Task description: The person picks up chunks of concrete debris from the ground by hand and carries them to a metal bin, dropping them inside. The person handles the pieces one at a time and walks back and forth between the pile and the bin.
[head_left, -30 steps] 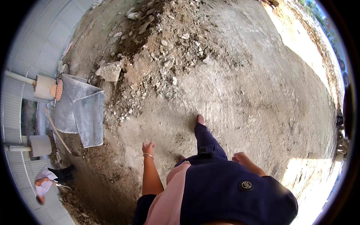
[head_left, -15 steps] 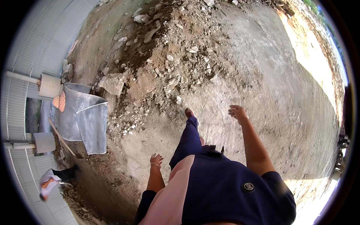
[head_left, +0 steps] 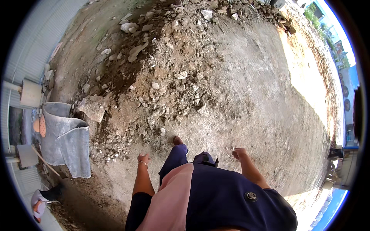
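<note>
Two bare hands hang well apart: the left hand (head_left: 143, 158), wearing one bracelet (head_left: 142, 163), is loosely open; whether the right hand (head_left: 239, 153) is closed I cannot tell. One rubble heap (head_left: 169, 88) lies ahead, nearest the left hand; one grey sheet (head_left: 63, 134) and one co-worker (head_left: 40, 200) are at left. Since the earlier frame, the right hand has dropped nearer the body, and the sheet sits farther left.

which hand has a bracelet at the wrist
The left hand: a pale bracelet circles its wrist, while the right hand shows none.
</note>
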Demonstrator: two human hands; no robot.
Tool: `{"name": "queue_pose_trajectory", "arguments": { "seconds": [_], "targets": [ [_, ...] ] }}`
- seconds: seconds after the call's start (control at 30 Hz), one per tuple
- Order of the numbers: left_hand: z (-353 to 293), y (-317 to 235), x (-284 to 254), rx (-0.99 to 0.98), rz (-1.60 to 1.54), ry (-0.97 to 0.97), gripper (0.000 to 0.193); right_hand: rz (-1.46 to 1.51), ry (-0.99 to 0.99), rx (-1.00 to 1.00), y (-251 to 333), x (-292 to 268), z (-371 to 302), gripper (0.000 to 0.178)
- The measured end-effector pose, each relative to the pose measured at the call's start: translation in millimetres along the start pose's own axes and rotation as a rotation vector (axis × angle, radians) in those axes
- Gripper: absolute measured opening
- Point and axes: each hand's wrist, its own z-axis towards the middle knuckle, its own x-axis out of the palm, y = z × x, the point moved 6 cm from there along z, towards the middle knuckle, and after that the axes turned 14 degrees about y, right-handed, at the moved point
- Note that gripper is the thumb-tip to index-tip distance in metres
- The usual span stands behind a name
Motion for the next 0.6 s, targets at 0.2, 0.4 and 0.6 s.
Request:
{"name": "queue_pose_trajectory", "arguments": {
  "seconds": [0.2, 0.4, 0.6],
  "targets": [
    [64, -138, 92, 0.113, 0.373, 0.139, 0.044, 0.117, 0.070, -0.061, 24, -6, -1, 0.025],
    [67, -243, 231, 0.401, 0.248, 0.248, 0.039, 0.156, 0.032, 0.115, 43, -32, 25, 0.017],
    [97, -217, 264, 0.169, 0.195, 0.107, 0.022, 0.239, -0.022, 0.090, 130, -115, 109, 0.016]
  ]
}}
